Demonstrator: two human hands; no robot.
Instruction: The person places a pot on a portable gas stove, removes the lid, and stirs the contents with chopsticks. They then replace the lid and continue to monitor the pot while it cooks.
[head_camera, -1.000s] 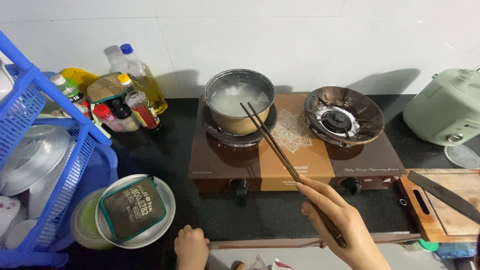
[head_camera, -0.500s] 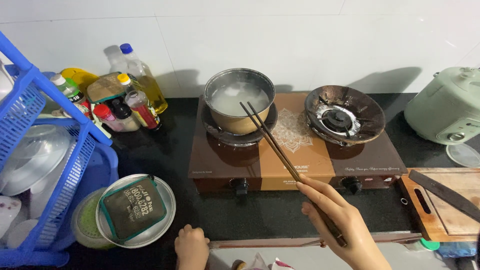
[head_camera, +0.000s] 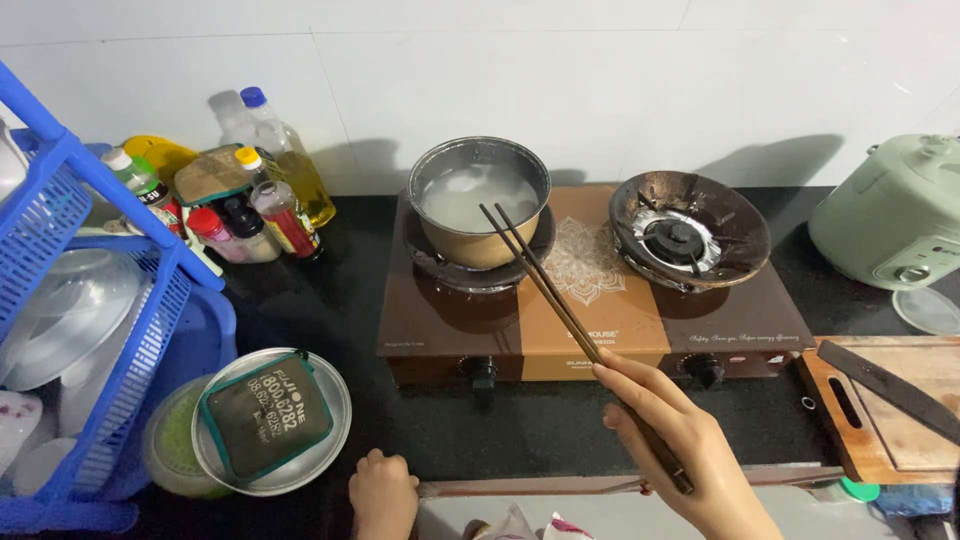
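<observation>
Your right hand (head_camera: 680, 440) is closed around the near end of a pair of long dark chopsticks (head_camera: 560, 295), pinching them between thumb and fingers. The sticks slant up and to the left from your hand, across the front of the two-burner gas stove (head_camera: 590, 300), and their far tips lie over the near rim of the pot (head_camera: 480, 200). Whether the tips touch the rim or the liquid, you cannot tell from here. The pot sits on the left burner and holds a cloudy white liquid.

Your left hand (head_camera: 385, 490) rests at the near edge of the black worktop (head_camera: 330, 300), fingers curled over the edge and holding nothing. Just to its left stands a round metal plate (head_camera: 335, 400) with a square dark-green pad (head_camera: 265, 415) lying on it, stacked over a pale green bowl (head_camera: 165, 450).

The right burner (head_camera: 690, 235) is bare, with no pot on it. At the far left of the worktop a cluster of oil and sauce bottles (head_camera: 265, 195) stands against the white wall. A blue dish rack (head_camera: 90, 300) fills the left edge, with bowls inside. To the right of the stove lies a wooden cutting board (head_camera: 900, 420) with a dark knife (head_camera: 890, 390) across it, and farther back sits a pale green rice cooker (head_camera: 900, 215).
</observation>
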